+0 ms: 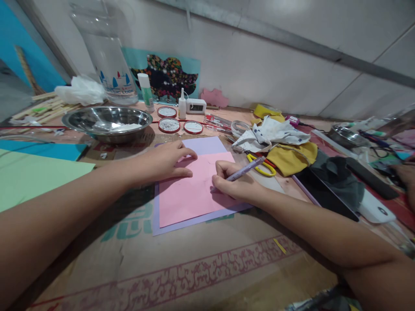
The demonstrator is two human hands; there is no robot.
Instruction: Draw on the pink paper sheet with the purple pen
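A sheet of pink paper (184,203) lies on a larger purple sheet (204,145), with faint pen lines near its middle. My right hand (235,183) grips a purple pen (246,168), its tip down at the pink paper. On the left part of the pink sheet rests my left hand (171,162), fingers apart and holding nothing. Just beyond my right hand are yellow-handled scissors (267,167), partly under cloth. Past the top of the papers stand small red-rimmed dishes of white beads (169,125).
A steel bowl (110,123) stands behind my left forearm, near green paper (39,175). At the back are a water jug (112,65), a glue stick (145,91) and a decorated picture (167,77). Yellow cloth (293,157) and a dark-screened tablet (324,192) lie right.
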